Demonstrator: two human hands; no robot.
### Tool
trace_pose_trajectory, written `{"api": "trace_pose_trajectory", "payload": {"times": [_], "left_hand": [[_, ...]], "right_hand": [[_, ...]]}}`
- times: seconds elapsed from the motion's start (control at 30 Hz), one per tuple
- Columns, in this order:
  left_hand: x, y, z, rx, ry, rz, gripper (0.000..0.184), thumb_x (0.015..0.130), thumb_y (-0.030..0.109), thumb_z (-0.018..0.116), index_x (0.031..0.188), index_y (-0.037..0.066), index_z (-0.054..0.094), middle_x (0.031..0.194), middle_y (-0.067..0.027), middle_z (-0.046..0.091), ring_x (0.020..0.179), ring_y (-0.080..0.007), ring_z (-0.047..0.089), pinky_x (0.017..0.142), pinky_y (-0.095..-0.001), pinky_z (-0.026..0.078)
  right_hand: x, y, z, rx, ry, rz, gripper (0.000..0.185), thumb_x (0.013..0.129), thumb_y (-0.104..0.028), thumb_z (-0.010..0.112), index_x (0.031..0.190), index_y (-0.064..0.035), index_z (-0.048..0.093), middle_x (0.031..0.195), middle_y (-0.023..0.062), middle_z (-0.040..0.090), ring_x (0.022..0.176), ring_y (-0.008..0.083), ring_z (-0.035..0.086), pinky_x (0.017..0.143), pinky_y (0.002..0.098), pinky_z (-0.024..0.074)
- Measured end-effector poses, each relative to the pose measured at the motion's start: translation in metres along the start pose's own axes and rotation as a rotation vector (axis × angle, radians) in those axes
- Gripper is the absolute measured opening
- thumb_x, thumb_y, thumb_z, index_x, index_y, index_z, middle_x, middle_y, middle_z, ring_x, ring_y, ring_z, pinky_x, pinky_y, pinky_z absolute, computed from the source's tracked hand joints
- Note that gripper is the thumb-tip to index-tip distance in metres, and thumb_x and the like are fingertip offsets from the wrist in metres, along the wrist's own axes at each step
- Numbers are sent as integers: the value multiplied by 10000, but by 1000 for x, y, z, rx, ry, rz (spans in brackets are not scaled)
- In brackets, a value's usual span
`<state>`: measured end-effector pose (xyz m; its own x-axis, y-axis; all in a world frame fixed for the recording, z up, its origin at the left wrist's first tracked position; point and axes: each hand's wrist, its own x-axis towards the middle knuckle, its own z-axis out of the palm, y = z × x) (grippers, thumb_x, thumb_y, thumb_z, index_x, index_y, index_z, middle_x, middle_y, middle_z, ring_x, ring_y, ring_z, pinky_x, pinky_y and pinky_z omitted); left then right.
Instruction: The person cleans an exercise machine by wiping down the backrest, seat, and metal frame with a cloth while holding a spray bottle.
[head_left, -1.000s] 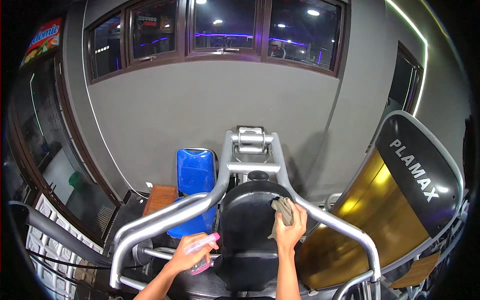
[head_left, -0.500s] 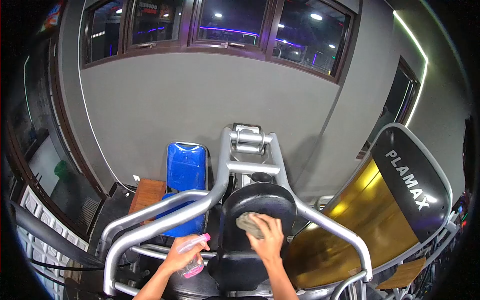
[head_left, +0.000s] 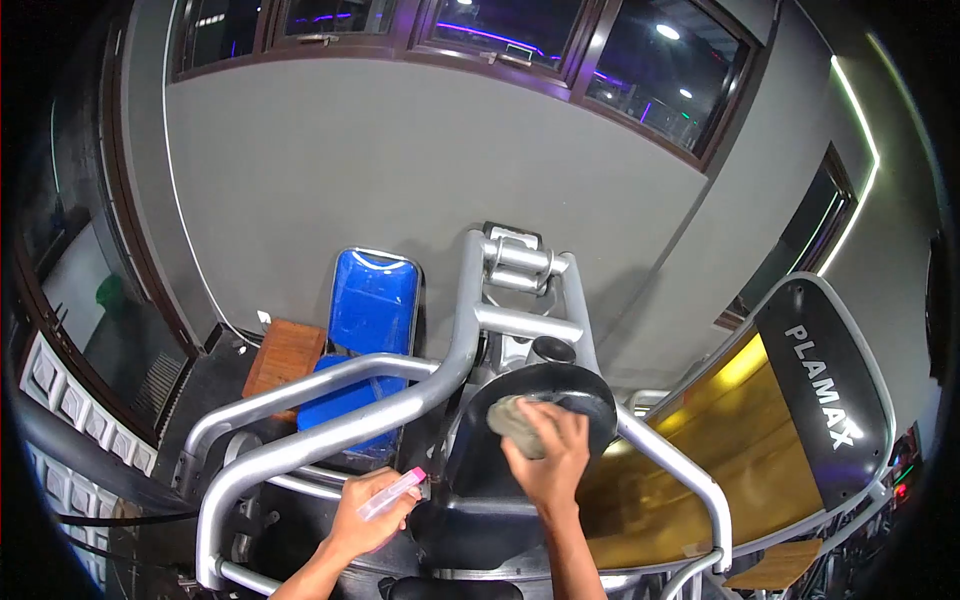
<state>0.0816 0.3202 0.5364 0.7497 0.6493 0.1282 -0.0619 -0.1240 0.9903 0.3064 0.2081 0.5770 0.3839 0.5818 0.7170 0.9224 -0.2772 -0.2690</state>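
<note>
My left hand (head_left: 362, 515) is closed around a clear spray bottle (head_left: 392, 494) with a pink nozzle; most of the bottle's body is hidden behind the fingers. A bunched grey-green cloth (head_left: 512, 424) is in my right hand (head_left: 555, 455), pressed against the black padded backrest (head_left: 582, 385) of an exercise machine. Below the backrest lies the machine's black seat (head_left: 490, 530). Silver tubes of the machine frame (head_left: 330, 440) run past my left hand and rise behind the pad.
A blue chair (head_left: 372, 305) and a brown wooden stool (head_left: 285, 358) stand by the grey wall (head_left: 420, 170). On the right is a gold-and-black panel (head_left: 825, 375) lettered PLAMAX. A silver handle tube (head_left: 690, 480) curves along the machine's right side.
The view has tilted and shifted, so the machine sits lower and tilted. My right hand with the cloth is nearer the pad's upper part. The bottle in my left hand has turned slightly.
</note>
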Motion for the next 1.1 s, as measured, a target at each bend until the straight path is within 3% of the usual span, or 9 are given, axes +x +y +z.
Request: {"api": "trace_pose_trajectory", "payload": {"times": [0.07,0.27,0.33,0.47,0.53,0.77,0.9,0.97,1.1], "left_hand": [[-2,-6,-4,59,1,-25,209,933,156,630,828,-20,670,758,-64,595,562,-116,632,505,-256,491],[-6,-1,-8,30,25,34,80,831,89,700,823,14,673,709,-74,614,576,-148,629,543,-280,460],[-8,6,-9,-3,6,-26,81,812,91,711,821,21,673,708,-78,617,603,-168,634,556,-283,463],[-10,1,-7,23,32,31,103,774,83,734,840,24,682,705,-77,616,579,-188,627,550,-287,461],[-9,7,-9,34,32,56,112,765,84,740,850,30,690,707,-76,620,571,-198,624,549,-288,465],[-7,17,-13,97,32,114,74,794,75,715,836,21,687,723,-78,635,569,-161,625,531,-283,465],[-8,13,-12,118,20,111,60,830,70,695,810,15,679,731,-69,639,547,-121,617,509,-270,453],[-7,14,-12,119,23,96,55,821,71,702,810,22,681,733,-70,641,556,-127,618,516,-272,454],[-5,10,-16,162,34,103,65,794,84,723,818,36,686,733,-80,643,597,-156,627,548,-287,461]], "right_hand": [[-7,-14,6,-54,-152,-71,611,607,-172,838,1185,-273,664,1133,-80,599,968,230,542,721,349,570],[-22,-1,5,-97,-387,-307,664,556,-162,853,1178,-302,667,1136,-102,600,948,201,553,562,325,564],[-9,1,-12,-149,-430,-293,623,639,-225,827,1226,-312,637,1158,-87,590,965,204,566,590,325,584],[31,1,-33,-150,-236,-228,557,540,-89,810,1079,-195,722,1055,8,657,915,251,604,747,371,550],[51,-2,-35,-139,-269,-197,513,550,-112,796,1055,-168,728,1045,27,654,925,257,611,752,387,547],[83,-35,-1,-385,-609,-448,377,632,-256,800,963,-107,694,1024,14,619,1026,252,593,716,385,553],[65,-43,54,-473,-630,-644,323,631,-250,803,887,-75,712,985,30,645,1022,278,601,696,355,547],[57,-52,80,-518,-977,-668,204,655,-229,780,781,-78,727,919,52,669,996,284,610,683,326,536],[27,-62,97,-621,-984,-795,58,688,-162,698,708,-114,722,876,70,677,967,258,619,667,330,541]]}}
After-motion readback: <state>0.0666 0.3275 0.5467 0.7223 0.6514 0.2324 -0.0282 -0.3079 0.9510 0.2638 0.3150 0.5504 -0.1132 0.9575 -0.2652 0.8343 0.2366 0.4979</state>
